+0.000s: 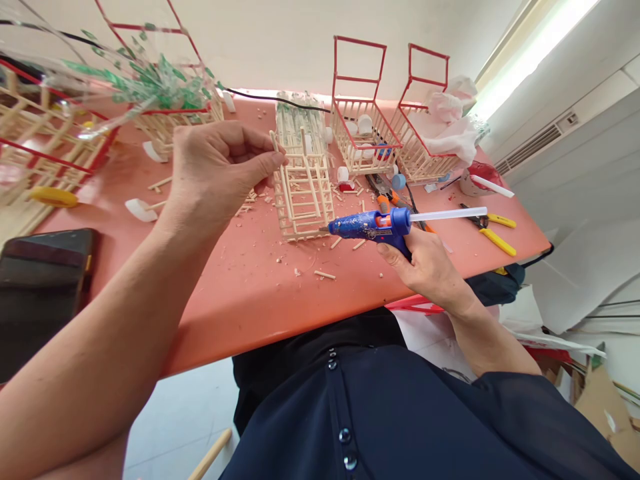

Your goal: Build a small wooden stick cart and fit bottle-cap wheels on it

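On the orange table [230, 280] sits the small stick frame [306, 193], and the left hand [225, 163] has thumb and fingers pinched together on a thin stick [275, 141] at its far left corner. Now the right hand [425, 260], wrapped around the blue glue gun [370, 225], has the nozzle right by the near right corner! Beyond stand 2 red-rimmed baskets [367, 127], the orange-handled pliers [383, 192] lying near them.

Pale wall behind an orange-pink table [220, 313].
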Tool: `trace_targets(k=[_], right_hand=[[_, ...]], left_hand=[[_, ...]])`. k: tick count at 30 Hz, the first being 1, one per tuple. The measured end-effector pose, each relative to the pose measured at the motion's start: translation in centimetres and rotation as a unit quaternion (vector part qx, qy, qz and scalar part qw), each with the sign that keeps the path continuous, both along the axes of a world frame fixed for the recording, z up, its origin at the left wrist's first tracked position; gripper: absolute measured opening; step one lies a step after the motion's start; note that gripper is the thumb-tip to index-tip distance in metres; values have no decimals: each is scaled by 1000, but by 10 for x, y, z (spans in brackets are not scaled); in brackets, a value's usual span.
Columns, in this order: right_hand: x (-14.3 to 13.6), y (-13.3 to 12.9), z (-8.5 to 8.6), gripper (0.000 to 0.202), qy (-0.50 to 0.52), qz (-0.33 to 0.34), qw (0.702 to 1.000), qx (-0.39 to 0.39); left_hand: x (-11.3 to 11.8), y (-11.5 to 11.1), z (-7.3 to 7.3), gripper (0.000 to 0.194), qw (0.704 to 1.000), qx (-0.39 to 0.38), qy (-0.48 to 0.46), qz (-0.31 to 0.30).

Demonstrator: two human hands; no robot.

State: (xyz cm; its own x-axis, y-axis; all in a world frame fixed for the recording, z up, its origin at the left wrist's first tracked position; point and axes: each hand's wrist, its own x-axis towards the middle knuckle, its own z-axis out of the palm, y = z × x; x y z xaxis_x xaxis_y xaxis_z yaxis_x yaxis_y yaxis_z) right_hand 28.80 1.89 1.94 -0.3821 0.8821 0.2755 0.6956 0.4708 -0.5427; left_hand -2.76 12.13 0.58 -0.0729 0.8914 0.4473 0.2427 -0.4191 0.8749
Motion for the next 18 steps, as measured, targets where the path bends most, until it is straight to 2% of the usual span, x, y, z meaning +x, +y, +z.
trace_targets(k=[9,18], right_hand=[[4,-1,-1,45,-8,-1,1000,28],[5,-3,-1,34,-23,15,998,63]], left_hand=[[-1,0,-2,10,1000,15,8,-5],[-1,2,-4,9,1000,16,3,-3]])
